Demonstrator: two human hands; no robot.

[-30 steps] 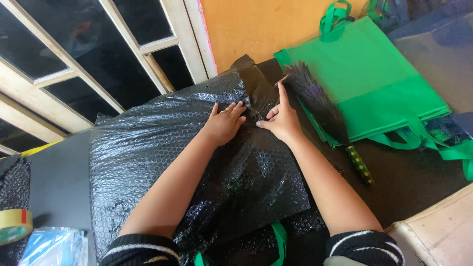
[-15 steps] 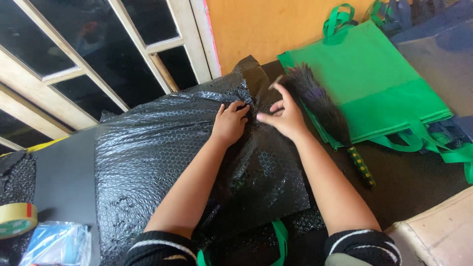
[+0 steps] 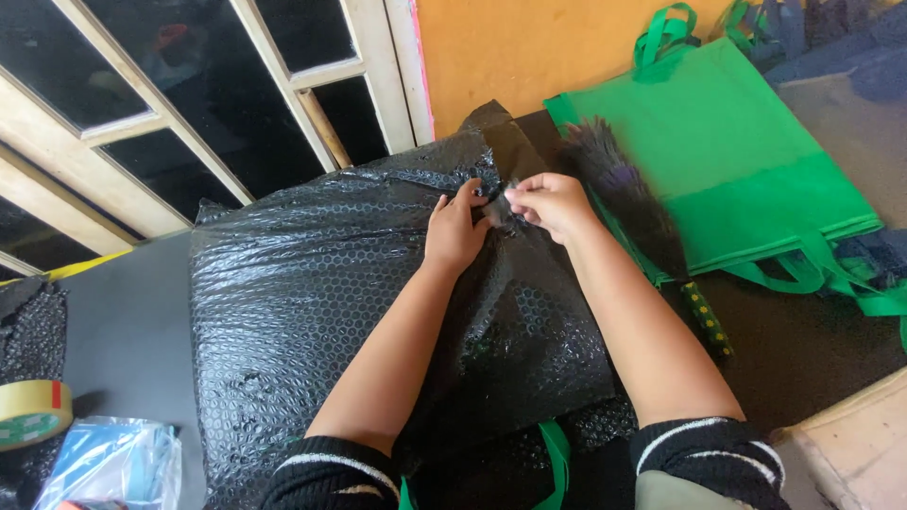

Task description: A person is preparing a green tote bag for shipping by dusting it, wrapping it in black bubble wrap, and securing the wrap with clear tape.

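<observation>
Both hands, left hand, right hand, pinching black bubble wrap bundle's far edge

Two hands: left hand, right hand. One black bubble wrap bundle. One green bag. One tape roll. One feather duster.

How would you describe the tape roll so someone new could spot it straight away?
Start at the big parcel wrapped in black bubble wrap that both hands press on, then go to the picture's lower-left edge. There lies the tape roll, flat, above a clear plastic bag. It is the only pale yellowish ring there.
</observation>
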